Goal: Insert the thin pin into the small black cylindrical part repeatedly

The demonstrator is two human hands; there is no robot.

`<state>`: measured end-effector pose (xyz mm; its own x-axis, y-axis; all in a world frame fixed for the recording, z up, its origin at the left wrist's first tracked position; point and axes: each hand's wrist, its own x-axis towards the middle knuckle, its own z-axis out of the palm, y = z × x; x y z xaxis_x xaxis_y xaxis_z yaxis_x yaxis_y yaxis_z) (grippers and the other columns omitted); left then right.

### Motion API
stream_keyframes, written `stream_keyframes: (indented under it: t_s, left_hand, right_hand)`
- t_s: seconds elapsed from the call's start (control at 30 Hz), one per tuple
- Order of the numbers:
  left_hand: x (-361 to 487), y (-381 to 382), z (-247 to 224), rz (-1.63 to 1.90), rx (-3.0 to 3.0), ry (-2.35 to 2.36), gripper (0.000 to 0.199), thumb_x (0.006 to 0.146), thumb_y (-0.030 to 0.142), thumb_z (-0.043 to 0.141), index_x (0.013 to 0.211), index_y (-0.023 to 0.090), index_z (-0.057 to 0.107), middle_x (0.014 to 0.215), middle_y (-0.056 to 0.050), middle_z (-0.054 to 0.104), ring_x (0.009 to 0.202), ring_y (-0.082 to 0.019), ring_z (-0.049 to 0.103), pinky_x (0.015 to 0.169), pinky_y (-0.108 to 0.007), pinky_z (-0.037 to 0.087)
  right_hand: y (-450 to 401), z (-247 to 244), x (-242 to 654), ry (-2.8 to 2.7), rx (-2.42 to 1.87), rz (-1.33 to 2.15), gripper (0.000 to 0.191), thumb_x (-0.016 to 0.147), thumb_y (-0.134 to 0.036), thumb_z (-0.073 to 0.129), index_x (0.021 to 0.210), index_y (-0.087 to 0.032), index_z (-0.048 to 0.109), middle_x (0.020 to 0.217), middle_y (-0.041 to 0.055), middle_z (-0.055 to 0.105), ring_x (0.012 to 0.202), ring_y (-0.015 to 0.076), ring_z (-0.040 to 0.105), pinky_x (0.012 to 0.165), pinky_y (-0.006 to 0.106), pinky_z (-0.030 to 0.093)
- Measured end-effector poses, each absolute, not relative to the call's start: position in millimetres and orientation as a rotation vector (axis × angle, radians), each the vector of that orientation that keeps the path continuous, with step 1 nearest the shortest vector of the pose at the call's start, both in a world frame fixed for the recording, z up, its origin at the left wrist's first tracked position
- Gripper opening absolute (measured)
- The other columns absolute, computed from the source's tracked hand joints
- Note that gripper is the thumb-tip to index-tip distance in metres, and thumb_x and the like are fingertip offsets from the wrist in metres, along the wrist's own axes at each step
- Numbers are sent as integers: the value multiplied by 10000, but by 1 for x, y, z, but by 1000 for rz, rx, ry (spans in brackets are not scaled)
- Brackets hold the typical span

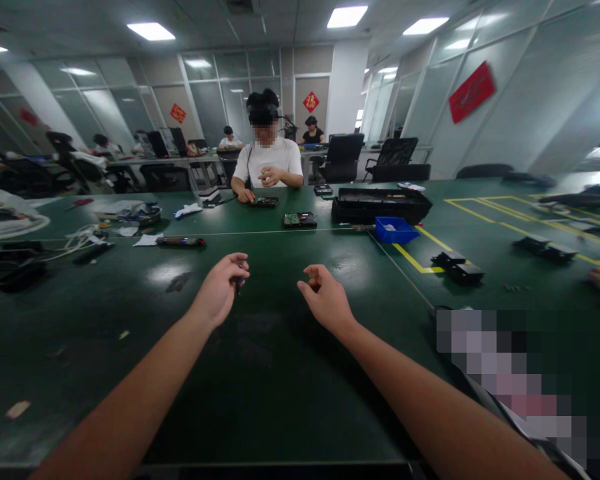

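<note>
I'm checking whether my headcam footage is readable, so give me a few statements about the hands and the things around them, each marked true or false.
1. The left hand and right hand are apart. True.
2. The blue bin stands in front of the long black box. True.
3. The blue bin is to the left of the left hand. False: the blue bin is beyond the right hand, further right.
4. The nearer circuit board lies on the green table. True.
5. The right hand touches the nearer circuit board. False: it lies beyond both hands, touched by neither.
</note>
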<state>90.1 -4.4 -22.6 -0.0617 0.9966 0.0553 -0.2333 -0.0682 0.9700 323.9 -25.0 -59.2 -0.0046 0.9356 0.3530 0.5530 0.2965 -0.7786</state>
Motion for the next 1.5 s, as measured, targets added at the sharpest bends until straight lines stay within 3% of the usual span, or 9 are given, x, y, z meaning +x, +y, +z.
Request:
stream_keyframes:
  t_s: [0.1,0.2,0.33,0.47,0.6,0.8,1.17,1.5]
  left_hand:
    - [119,-12,-38,1250,1515,1161,530,663,39,614,1169,195,593,1030,-41,619,954,-175,592,902,-315,440]
    - [134,-15,-54,1111,1807,1260,438,769,38,579,1176,203,575,1122,-62,638,1073,-204,594,1003,-373,415]
    - [136,-11,-70,1017,2011,1273,296,857,114,590,1135,216,606,1157,-72,651,1106,-233,596,1008,-411,442]
    - [126,-3,-82,1014,2200,1239,316,856,135,633,1158,228,647,1215,-76,634,1167,-252,565,1055,-449,419]
    - [115,1,-88,1026,2141,1332,423,843,149,671,1254,230,610,1224,-80,642,1148,-251,579,1034,-445,435]
    - [106,7,-89,1054,2181,1356,312,821,159,706,1125,224,670,1203,-63,657,1169,-254,558,1062,-454,401]
    - [107,6,-90,1055,2174,1317,348,830,182,707,1171,245,671,1207,-52,661,1161,-239,575,1058,-436,414]
    - [108,3,-85,1055,2164,1307,366,845,192,691,1205,247,660,1229,-57,655,1181,-242,572,1070,-438,408]
  right_hand:
    - [-23,-61,323,-1683,-1364,553,235,922,-287,531,1144,-234,589,779,-7,694,716,171,660,682,306,465]
    - [-24,-60,321,-1703,-1351,526,256,941,-251,491,1169,-230,607,809,1,730,741,165,674,704,297,462]
    - [-29,-54,319,-1732,-1349,519,296,959,-359,523,1191,-228,652,745,-4,721,664,163,662,676,295,469]
    - [-35,-47,317,-1759,-1321,422,309,922,-460,601,1103,-241,720,798,18,722,666,169,640,660,305,479]
    - [-40,-44,315,-1814,-1268,369,262,895,-442,652,1015,-229,746,836,37,719,695,176,619,672,316,480]
    - [-40,-46,317,-1806,-1169,409,165,905,-334,634,997,-228,720,877,32,730,827,190,658,783,332,491]
    - [-40,-50,317,-1611,-1130,602,231,956,-384,543,1100,-222,622,906,41,722,678,159,620,613,288,466]
    - [-36,-53,318,-1589,-1140,612,224,965,-377,517,1096,-215,599,929,52,720,705,162,631,643,300,499]
